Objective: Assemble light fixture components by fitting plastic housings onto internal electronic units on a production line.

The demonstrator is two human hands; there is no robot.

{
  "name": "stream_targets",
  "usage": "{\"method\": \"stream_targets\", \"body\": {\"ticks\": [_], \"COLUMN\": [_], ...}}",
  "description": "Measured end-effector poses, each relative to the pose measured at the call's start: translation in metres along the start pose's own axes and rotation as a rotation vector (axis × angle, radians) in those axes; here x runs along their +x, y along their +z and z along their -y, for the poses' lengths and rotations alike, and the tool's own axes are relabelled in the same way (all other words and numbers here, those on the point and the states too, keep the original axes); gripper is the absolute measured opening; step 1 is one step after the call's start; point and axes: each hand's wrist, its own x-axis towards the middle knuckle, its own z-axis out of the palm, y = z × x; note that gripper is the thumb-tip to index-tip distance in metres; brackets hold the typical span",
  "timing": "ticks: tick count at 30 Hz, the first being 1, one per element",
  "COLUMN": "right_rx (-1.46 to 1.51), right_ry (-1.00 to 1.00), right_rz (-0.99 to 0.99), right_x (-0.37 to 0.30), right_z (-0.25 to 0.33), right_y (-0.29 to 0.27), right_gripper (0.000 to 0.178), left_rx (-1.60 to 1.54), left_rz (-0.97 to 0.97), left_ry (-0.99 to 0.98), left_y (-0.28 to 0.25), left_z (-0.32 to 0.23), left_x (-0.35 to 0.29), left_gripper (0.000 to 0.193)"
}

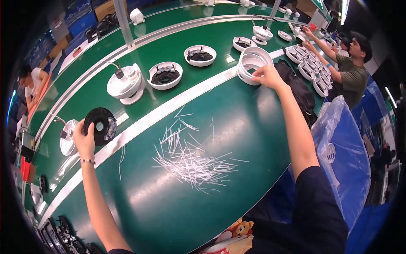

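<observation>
My left hand (84,138) grips a black round disc (95,133) by its left edge and holds it up over the white rail. The disc has a pale round centre and a small circuit part along its right side. Just left of that hand is a white housing (67,146) with a wire. Toward the far right, my right hand (266,77) pinches the near rim of a small stack of white plastic rings (256,54). A loose pile of thin white strips (192,167) lies on the green table between my arms.
White bowl-shaped housings (165,86) with black inserts and a white domed unit (122,82) stand beyond the white rail (177,98). A black bag (296,86) lies right of the rings. Black parts (63,239) sit at lower left. A co-worker (355,78) reaches over several housings.
</observation>
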Motion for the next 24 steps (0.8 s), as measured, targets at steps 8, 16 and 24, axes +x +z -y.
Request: {"method": "stream_targets", "body": {"ticks": [8, 16, 24], "right_rx": [-0.043, 0.081, 0.075], "right_ry": [-0.122, -1.031, -1.213], "right_rz": [-0.691, -0.518, 0.365], "right_x": [-0.01, -0.164, -0.294], "right_z": [0.008, 0.265, 0.342], "right_y": [-0.003, -0.025, 0.082], "right_gripper": [0.037, 0.025, 0.02], "left_rx": [-0.341, -0.616, -0.866], "left_rz": [-0.133, -0.406, -0.395], "left_ry": [-0.096, -0.353, -0.355], "left_y": [-0.03, -0.048, -0.049], "left_z": [-0.026, -0.024, -0.054], "left_x": [-0.087, -0.158, -0.186], "left_gripper": [0.026, 0.029, 0.029]}}
